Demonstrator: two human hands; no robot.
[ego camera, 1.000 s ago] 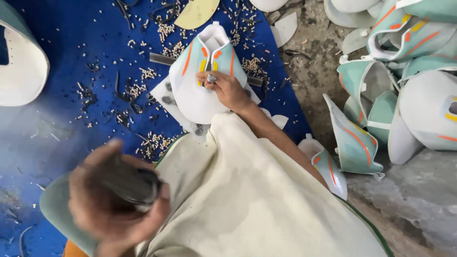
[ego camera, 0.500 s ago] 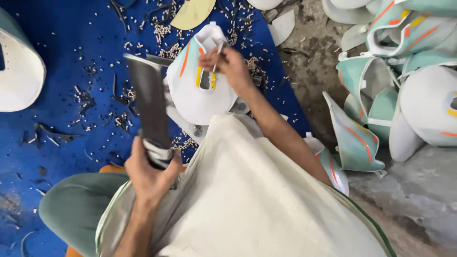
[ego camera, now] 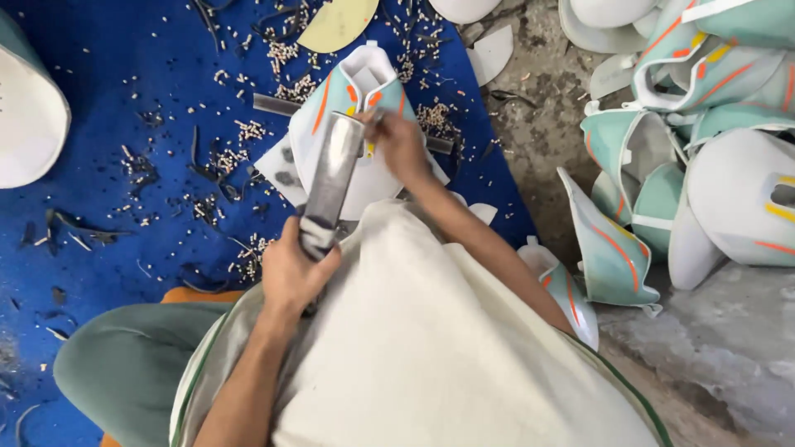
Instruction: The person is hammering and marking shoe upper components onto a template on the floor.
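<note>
My left hand point(ego camera: 294, 277) is shut on the lower end of a flat grey metal bar point(ego camera: 335, 161), which slants up over a cut shoe upper point(ego camera: 373, 74). That upper is white and mint green with orange stripes and lies on a blue mat point(ego camera: 124, 99). On the upper rests my right hand point(ego camera: 403, 145), fingers pinched on a small metal punch point(ego camera: 374, 116) right by the bar's top end. A pale cloth over my lap hides the upper's near edge.
Several more mint, white and orange uppers point(ego camera: 696, 124) are piled on the concrete floor at the right. A large white piece point(ego camera: 29, 124) lies at the left edge and a yellowish piece point(ego camera: 335, 25) at the top. Small punched scraps point(ego camera: 286, 54) litter the mat.
My left hand has swung the metal bar from beside my lap up and then down onto the punch. My right hand has stayed on the upper.
</note>
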